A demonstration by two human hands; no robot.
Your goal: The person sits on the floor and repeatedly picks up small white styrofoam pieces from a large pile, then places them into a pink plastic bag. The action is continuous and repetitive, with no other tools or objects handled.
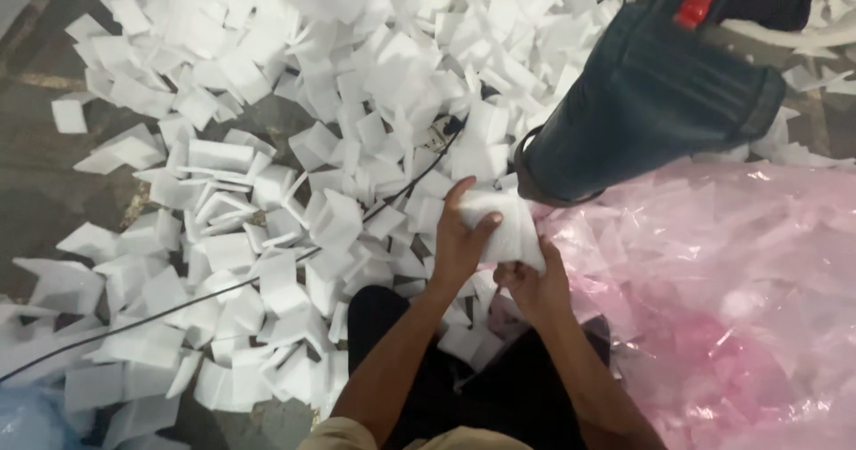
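Observation:
My left hand (459, 236) and my right hand (535, 285) both grip one folded white foam piece (504, 227), holding it just below the nozzle of a dark blue heat gun (642, 93). The gun has a red switch and points down-left toward the piece. The left hand pinches the piece's upper left edge, the right hand holds its lower right corner.
A large heap of folded white foam pieces (294, 147) covers the grey floor (36, 173) to the left and behind. A black cable (223, 288) runs across the heap. A pink clear plastic bag (713, 298) filled with pieces lies on the right.

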